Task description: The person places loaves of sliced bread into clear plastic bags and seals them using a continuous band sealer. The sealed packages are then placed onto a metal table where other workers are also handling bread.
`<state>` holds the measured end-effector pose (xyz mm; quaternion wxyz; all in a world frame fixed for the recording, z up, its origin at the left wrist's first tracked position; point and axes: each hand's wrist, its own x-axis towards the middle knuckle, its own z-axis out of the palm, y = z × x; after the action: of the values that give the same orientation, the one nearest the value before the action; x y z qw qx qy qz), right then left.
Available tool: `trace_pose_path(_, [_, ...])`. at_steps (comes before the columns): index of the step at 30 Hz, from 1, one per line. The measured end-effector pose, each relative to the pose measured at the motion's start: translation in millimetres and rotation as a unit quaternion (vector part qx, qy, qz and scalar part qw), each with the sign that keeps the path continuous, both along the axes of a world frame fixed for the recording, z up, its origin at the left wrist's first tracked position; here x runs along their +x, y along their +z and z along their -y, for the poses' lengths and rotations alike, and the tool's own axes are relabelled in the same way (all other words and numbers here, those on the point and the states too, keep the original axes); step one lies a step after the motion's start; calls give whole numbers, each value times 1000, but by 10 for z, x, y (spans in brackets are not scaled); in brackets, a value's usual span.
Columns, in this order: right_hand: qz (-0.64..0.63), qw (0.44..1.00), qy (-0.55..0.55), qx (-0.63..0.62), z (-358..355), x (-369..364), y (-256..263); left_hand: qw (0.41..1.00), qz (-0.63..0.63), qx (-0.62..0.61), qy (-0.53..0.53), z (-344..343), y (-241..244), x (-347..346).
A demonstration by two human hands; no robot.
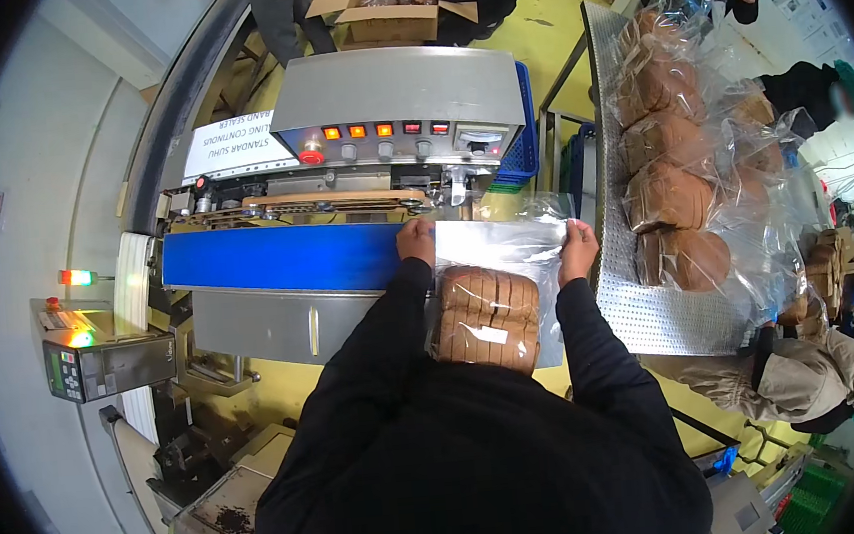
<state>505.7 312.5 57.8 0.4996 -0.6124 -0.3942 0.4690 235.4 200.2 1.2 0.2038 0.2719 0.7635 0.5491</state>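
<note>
A sliced brown loaf lies in a clear plastic bag, close in front of my body. My left hand pinches the left corner of the bag's open end, at the right end of a blue conveyor belt. The bag's right corner is between the fingers of my right hand. Between my hands the film is spread flat and catches the light. A small white label shows on the loaf. Just beyond the bag's mouth is the steel continuous band sealer, its orange and red switches lit.
At right, a dimpled metal table carries several bagged loaves, with people around it. Another person's hands reach into a cardboard box beyond the sealer. A keypad-fitted control box stands at left. Blue crates sit behind the sealer.
</note>
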Motion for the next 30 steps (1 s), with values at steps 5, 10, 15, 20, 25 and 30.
trace_pose_path(5, [5,1000,10,24,-99,-185,-107,990,130,-60,19,9,45,-209])
trace_pose_path(10, [25,996,49,65,-125,-475,-201,997,-40,60,33,143,21,-448])
trace_pose_path(15, [89,987,84,100,-73,-685,-525,998,60,8,21,349,-113,-820])
trace_pose_path(20, [100,982,91,135,149,-1035,-463,997,17,-69,10,543,72,-1084])
trace_pose_path(25, [8,992,84,97,300,-1315,-513,962,272,37,13,681,365,-1313])
trace_pose_path(30, [4,985,57,163,679,-1241,-883,897,410,21,-167,1094,22,-1303])
